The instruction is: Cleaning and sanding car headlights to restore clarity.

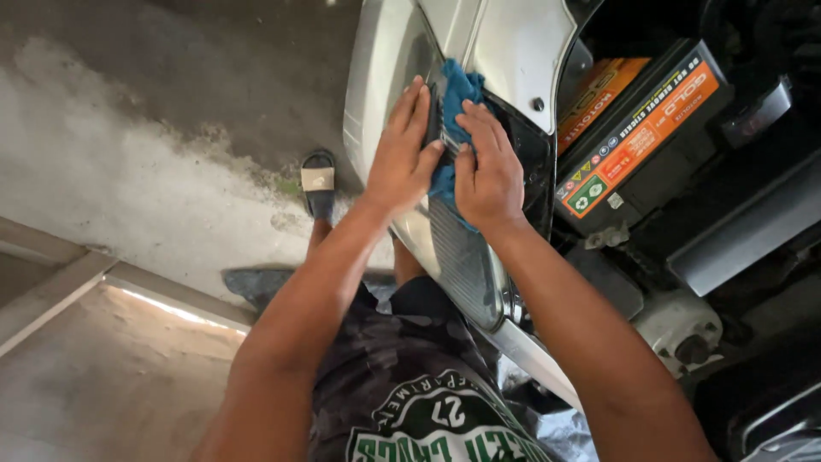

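A blue cloth [458, 96] is pressed against the front of a silver car, at the edge of its headlight [385, 77] and the ribbed chrome grille [466, 257]. My left hand [400, 154] lies flat on the headlight's edge with its fingertips on the cloth. My right hand [487, 167] presses the cloth from the other side, fingers spread over it. Both hands touch each other at the thumbs. The lower part of the cloth hangs hidden between my hands.
The open engine bay to the right holds a black car battery [637, 145] with an orange label, plus grey engine parts [684, 329]. Below me are my sandalled foot [319, 181], stained concrete floor [128, 171] and a raised kerb [77, 274] at the left.
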